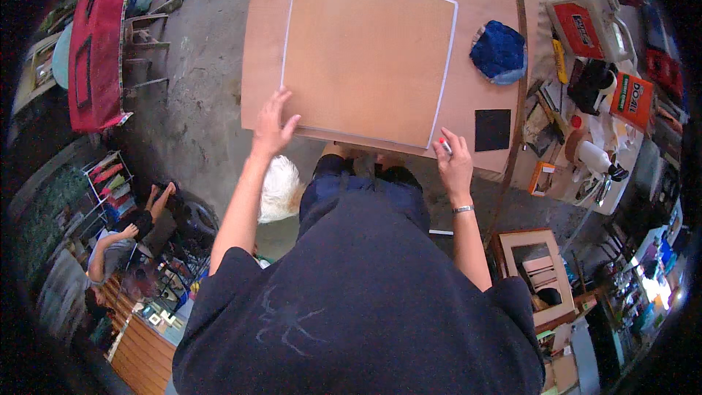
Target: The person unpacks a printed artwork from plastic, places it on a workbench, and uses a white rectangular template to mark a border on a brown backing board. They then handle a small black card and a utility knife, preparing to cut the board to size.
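Note:
A square light-brown panel (pixel 369 58) with a thin white border lies on a larger brown board (pixel 262 36) in front of me. My left hand (pixel 272 126) is at the panel's near left corner, fingers apart, thumb towards the near edge; nothing shows in it. By the near right corner, my right hand (pixel 457 164) is closed round a small white marker-like stick (pixel 445 146) with a red end. Its exact kind is too small to make out. To the panel's right lie a crumpled dark-blue cloth (pixel 499 51) and a black square sheet (pixel 492 129), possibly sandpaper.
A cluttered side table on the right holds a large jug (pixel 585 25), an orange-red box (pixel 632 101), a white bottle (pixel 594 155) and tools. A white furry animal (pixel 280 190) is beside my left leg. Another person (pixel 121 245) sits at the lower left.

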Demonstrator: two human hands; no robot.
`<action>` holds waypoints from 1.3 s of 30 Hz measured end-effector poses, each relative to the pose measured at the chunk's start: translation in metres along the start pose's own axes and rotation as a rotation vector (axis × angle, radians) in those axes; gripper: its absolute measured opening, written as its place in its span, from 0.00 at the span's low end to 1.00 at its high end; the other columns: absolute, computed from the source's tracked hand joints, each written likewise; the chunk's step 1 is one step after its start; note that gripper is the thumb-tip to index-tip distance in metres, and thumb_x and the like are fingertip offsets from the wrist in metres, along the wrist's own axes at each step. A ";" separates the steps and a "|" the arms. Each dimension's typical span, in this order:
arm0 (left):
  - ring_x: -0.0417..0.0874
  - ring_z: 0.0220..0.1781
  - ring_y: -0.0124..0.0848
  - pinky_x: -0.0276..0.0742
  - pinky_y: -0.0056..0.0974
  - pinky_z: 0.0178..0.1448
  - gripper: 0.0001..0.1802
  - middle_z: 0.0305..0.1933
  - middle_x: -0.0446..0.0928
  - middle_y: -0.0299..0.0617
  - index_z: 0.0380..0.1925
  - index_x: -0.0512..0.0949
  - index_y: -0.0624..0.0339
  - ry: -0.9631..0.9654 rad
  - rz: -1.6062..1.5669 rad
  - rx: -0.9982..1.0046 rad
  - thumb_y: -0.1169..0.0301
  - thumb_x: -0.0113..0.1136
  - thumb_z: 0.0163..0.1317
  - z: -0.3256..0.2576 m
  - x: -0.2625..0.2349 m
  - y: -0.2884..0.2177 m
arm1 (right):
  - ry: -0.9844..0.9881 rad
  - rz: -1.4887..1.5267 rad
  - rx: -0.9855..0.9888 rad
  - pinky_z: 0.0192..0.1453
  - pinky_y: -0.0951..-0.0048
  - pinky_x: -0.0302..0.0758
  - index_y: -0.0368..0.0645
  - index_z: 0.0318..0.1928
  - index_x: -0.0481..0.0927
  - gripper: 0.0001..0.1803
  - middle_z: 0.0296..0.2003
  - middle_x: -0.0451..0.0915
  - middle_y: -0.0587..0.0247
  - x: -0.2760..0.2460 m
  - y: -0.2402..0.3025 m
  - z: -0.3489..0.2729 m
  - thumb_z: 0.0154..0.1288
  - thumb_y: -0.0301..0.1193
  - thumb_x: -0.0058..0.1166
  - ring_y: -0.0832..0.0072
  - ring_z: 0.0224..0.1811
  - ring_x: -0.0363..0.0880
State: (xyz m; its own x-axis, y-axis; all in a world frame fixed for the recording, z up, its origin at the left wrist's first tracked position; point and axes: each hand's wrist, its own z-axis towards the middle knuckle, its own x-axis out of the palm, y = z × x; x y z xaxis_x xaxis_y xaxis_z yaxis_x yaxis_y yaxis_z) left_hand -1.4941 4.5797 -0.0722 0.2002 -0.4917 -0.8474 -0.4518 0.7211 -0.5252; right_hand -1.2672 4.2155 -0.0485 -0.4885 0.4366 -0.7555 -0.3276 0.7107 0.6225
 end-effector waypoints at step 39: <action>0.59 0.77 0.43 0.56 0.52 0.77 0.52 0.74 0.64 0.38 0.71 0.65 0.47 0.277 0.120 0.396 0.48 0.73 0.44 0.028 -0.027 0.075 | -0.109 -0.232 0.002 0.37 0.60 0.79 0.58 0.62 0.78 0.30 0.44 0.77 0.61 0.051 -0.009 -0.016 0.57 0.24 0.61 0.62 0.36 0.83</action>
State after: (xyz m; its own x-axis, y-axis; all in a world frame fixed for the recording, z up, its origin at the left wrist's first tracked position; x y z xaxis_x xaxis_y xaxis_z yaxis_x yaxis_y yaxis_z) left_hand -1.5087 4.6608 -0.0912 -0.0960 -0.4666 -0.8793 -0.0814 0.8841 -0.4602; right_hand -1.3026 4.2222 -0.0894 -0.3101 0.3185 -0.8958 -0.4194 0.7997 0.4296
